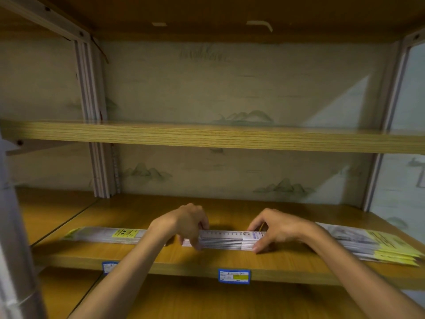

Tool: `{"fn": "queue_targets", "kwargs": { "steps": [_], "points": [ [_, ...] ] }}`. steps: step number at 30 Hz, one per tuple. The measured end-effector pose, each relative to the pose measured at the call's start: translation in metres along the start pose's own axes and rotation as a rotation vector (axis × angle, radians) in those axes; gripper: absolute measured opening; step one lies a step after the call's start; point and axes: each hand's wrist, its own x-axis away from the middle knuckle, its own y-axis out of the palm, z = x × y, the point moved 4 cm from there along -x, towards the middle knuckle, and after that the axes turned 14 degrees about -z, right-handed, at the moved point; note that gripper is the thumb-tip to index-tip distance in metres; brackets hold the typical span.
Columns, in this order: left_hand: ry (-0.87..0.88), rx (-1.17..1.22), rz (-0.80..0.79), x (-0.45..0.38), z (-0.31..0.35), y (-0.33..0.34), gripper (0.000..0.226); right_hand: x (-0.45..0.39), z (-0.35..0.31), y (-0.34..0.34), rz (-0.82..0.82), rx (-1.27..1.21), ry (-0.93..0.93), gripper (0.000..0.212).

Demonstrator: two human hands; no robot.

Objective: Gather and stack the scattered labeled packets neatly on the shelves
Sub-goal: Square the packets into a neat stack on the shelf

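Packets (226, 239) pinched by left hand (188, 223) and right hand (273, 230) on shelf (161, 261); uneven squeeze could fan stack off front edge

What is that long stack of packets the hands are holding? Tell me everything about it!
The stack of packets is long, flat and thin, white and grey, with ruler-like markings on top and yellow labels. It looks like plastic-wrapped rulers, layered evenly. It lies flat along the front of the wooden shelf. The left hand and right hand grip its middle, fingers curled over its edges.
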Motion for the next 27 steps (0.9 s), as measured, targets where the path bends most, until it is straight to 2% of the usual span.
{"fn": "queue_targets", "kwargs": {
  "steps": [4, 7, 13, 27],
  "points": [
    [0.041, 0.065, -0.085, 0.003, 0.001, -0.003, 0.068, 0.002, -0.007, -0.001, -0.040, 0.023, 0.051, 0.053],
    [0.074, 0.089, -0.106, 0.004, 0.002, -0.004, 0.067, 0.001, -0.012, -0.001, -0.040, 0.063, 0.094, 0.056],
    [0.089, 0.080, -0.052, -0.001, -0.001, -0.001, 0.055, -0.003, -0.015, 0.002, -0.015, 0.103, 0.112, 0.035],
    [0.053, 0.176, -0.018, -0.002, -0.009, 0.000, 0.053, -0.001, -0.019, 0.006, 0.018, 0.039, 0.190, 0.041]
  ]
}}
